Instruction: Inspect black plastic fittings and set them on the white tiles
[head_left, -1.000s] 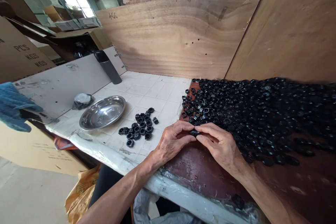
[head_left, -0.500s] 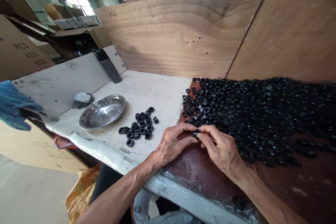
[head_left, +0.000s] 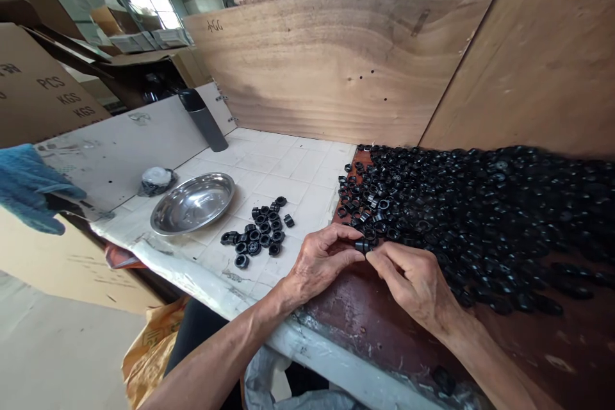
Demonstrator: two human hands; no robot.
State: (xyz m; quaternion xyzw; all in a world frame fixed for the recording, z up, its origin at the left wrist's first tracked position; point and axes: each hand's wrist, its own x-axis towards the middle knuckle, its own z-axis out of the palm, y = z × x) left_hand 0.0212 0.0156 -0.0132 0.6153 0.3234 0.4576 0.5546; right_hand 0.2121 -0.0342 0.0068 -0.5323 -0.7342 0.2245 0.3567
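Note:
My left hand (head_left: pixel 321 257) pinches a small black plastic ring (head_left: pixel 361 245) between thumb and fingertips, just above the bare brown tabletop. At the ring's right end, my right hand (head_left: pixel 408 274) has its thumb and index finger pressed together against it; its other fingers are curled in. Whether a second small piece sits between the right fingertips cannot be made out. Right behind the hands spreads a large heap of similar black rings (head_left: pixel 446 192). A smaller group of black rings (head_left: pixel 254 235) lies on the white surface left of my left hand.
A shallow steel bowl (head_left: pixel 195 205) stands left of the small group. Farther back, a dark grey bottle (head_left: pixel 204 122) leans by the low side board. A plastic-wrapped bundle (head_left: pixel 157 180) and a blue glove (head_left: pixel 33 189) are at the left. Plywood (head_left: pixel 327 64) walls the back.
My right hand has shifted slightly down and right, its fingers curling closer, so more of the black ring shows. My left hand keeps its pinch. The whole view has shifted slightly.

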